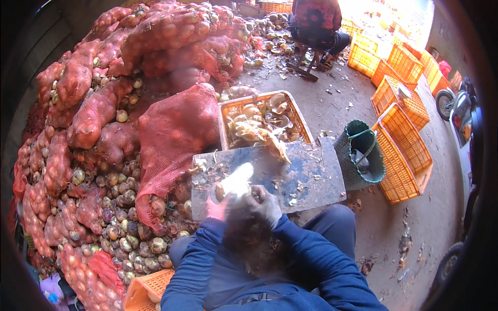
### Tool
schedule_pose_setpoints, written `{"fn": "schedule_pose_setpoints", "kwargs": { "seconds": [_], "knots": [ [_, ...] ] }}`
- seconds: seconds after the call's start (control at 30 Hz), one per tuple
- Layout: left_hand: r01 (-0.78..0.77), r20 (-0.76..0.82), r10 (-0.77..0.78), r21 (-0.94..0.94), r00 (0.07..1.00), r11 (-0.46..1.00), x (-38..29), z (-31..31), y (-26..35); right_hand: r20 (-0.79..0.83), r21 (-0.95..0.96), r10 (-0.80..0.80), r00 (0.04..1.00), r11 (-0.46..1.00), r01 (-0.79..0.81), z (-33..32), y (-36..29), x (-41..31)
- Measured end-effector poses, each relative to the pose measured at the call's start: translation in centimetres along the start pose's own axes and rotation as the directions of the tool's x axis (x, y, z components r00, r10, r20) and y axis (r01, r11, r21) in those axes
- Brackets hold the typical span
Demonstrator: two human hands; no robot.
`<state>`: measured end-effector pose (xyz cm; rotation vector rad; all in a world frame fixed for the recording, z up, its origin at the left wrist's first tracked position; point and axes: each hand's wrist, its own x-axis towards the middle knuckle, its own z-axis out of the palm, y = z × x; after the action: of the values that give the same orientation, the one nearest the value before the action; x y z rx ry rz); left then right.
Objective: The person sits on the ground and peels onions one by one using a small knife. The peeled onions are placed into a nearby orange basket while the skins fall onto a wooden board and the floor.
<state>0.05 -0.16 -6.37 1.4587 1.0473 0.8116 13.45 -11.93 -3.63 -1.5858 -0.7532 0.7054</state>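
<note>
Over the near edge of a worn board [268, 175] littered with skin scraps, my two hands are close together. My left hand [218, 208] curls around what looks like an onion [220, 191], of which a brownish part shows. A glaring white shape just above it is too overexposed to make out. My right hand [268, 204], in a pale glove, has its fingers bent in beside the left; whether it grips something is hidden. Beyond the board an orange plastic crate [301, 116] holds onion skins [253, 130], and one long piece of skin hangs onto the board.
Red mesh sacks of onions [167, 35] are heaped at left, with loose onions [124, 229] below. A green woven basket [356, 155] stands right of the board, near orange crates [404, 151]. A person [317, 23] sits at the back. A parked vehicle [461, 120] stands far right.
</note>
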Motion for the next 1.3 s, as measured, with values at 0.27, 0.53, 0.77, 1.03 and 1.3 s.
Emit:
{"fn": "schedule_pose_setpoints", "kwargs": {
  "seconds": [0.27, 0.53, 0.77, 1.03, 1.3],
  "knots": [
    [0.176, 0.065, -0.169, -0.137, 0.984, 0.975, 0.0, -0.7, 1.6, 0.037, -0.522, -0.156, 0.987, 0.839, 0.153, -2.1, 0.8, 2.8],
    [0.07, -0.002, -0.073, -0.257, 0.997, 0.964, 0.3, -0.2, 0.3, 0.132, -0.017, 0.019, 0.991, 1.0, -0.017, -1.9, -2.1, 0.4],
    [-0.105, 0.048, 0.11, -0.083, 0.993, 0.991, 0.7, -0.3, -1.0, 0.311, 0.265, 0.339, 0.888, 0.866, -0.424, -2.3, -0.3, 2.7],
    [0.173, 0.153, -0.144, -0.201, 0.978, 0.964, -0.6, -0.4, 5.2, 0.136, -0.254, 0.026, 0.99, 0.967, 0.009, -2.5, -1.7, 2.7],
    [0.457, 0.454, -0.256, -0.418, 0.854, 0.785, -2.1, -1.5, 7.1, -0.015, -0.616, -0.147, 0.989, 0.78, 0.107, -4.0, -2.4, 4.4]
  ]
}}
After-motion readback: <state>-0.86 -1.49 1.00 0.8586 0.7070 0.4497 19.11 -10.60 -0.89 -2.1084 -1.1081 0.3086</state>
